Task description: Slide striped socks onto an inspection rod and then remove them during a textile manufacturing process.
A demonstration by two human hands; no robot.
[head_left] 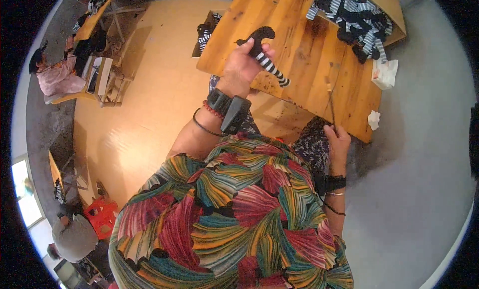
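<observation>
Striped knit toy limb (263, 53) with curled black end, gripped by left hand (243, 64).

Bright, even daylight fills the frame, strongest from the window (24, 192) at the lower left, blown out white. Soft shadows fall under the wooden table (309, 54). Fisheye bending curves the edges, black corners ring the picture, and the rim looks slightly soft.

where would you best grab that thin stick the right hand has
Low on the shaft, from the near side, where the right hand pinches it now. The thin stick stands roughly upright over the wooden table, its upper length bare and slender, so a grip near the bottom end likely steadies it best.
</observation>
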